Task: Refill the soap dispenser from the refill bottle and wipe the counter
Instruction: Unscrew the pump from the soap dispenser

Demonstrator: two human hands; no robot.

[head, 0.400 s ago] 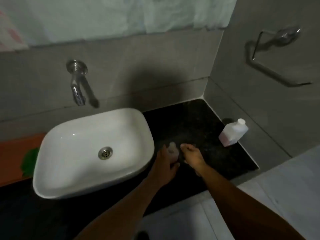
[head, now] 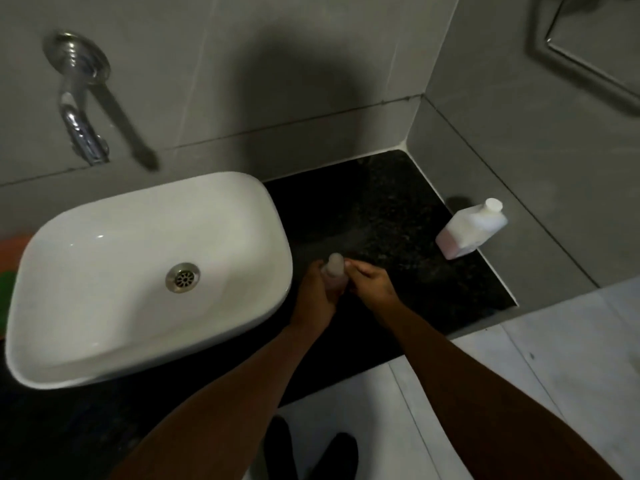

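Note:
A small pale soap dispenser (head: 334,273) stands on the black granite counter (head: 388,209), just right of the basin. My left hand (head: 315,292) is wrapped around its left side. My right hand (head: 372,282) presses against its right side with fingers curled on it. The dispenser's lower part is hidden between the two hands. The white refill bottle (head: 471,230), capped, stands apart at the counter's right edge against the wall.
A white basin (head: 69,306) fills the left of the counter, under a chrome wall tap (head: 81,133). Orange and green items (head: 7,265) lie at the far left edge. A metal towel ring (head: 588,64) hangs on the right wall. Pale floor tiles lie below.
My right hand has closed in from beside the dispenser onto it. The view has tilted down and come closer to the counter.

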